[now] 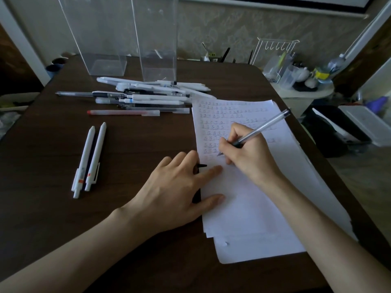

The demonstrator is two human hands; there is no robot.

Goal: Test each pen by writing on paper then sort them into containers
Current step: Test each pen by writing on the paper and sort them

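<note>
table (63, 218): dark wood, fills most of the view
wall (232, 28): pale patterned wallpaper behind the table
side table (304, 95): pale, just right of the table's far corner, crowded
wire rack (275, 44): white, hooked, upright on the side table
clear cup (291, 78): beside the rack
white pot (302, 74): behind the cup
white bin (368, 123): on the floor, far right
black bag (330, 132): beside the bin
dark cups (55, 67): beyond the table's far left corner, dim

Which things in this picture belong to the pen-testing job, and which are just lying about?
In the job: right hand gripping the clear pen; paper; left hand resting on its edge; pen pile; two white pens; clear containers.

Lying about: wire rack; plastic cup; side table.
</note>
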